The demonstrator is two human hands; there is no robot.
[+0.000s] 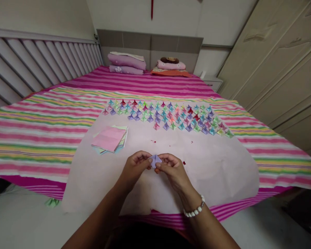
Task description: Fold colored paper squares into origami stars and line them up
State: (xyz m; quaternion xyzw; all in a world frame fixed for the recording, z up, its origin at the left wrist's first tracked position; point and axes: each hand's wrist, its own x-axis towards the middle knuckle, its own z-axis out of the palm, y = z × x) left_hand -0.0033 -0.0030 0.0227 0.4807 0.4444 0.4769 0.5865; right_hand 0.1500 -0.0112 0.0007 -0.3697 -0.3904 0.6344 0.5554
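lilac paper [155, 159]: we hold this small folded piece between our two hands, in front of us over the near half of the pale sheet [220, 169].
left hand [136, 166]: our fingers grasp the paper's left side, thumb on the face toward us.
right hand [174, 171]: our fingers grip its right side, thumb pressed on the lower part; a white beaded bracelet [195, 209] circles this wrist.
red scraps [184, 163]: we see tiny bits scattered on the sheet, one just beside our right hand.
paper stack [109, 138]: flat squares, pink on top, lie fanned on the sheet to our left.
folded pieces [166, 126]: many, in mixed colours, stand in rows along the sheet's far side.
bed [31, 138]: striped covers spread beneath the sheet.
headboard [176, 43]: at the far end, with folded bedding [126, 62] piled before it.
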